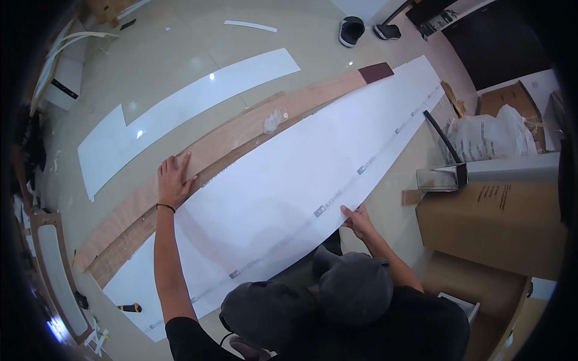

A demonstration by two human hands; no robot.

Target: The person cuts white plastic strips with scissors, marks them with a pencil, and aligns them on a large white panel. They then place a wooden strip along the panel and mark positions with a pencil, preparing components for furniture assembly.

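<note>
A long white laminate sheet (289, 174) with grey print along its near edge lies slantwise across the floor before me. Over its far edge run wooden strips, the upper one a pale reddish plank (223, 138) with a dark brown piece (376, 73) at its right end. My left hand (174, 178) rests on the plank with its fingers spread, pressing from above. At the sheet's near edge, my right hand (358, 221) grips the rim, thumb on top and the other fingers partly hidden beneath. A crumpled clear plastic scrap (274, 120) sits on the plank.
Beyond the plank lies a notched white offcut (180, 108). A yellow-and-black cutter (129, 308) is by the sheet's left end. To the right stand a cardboard box (490, 225), a metal box (441, 178) and a plastic bag (494, 133). Shoes (351, 31) stand at the back.
</note>
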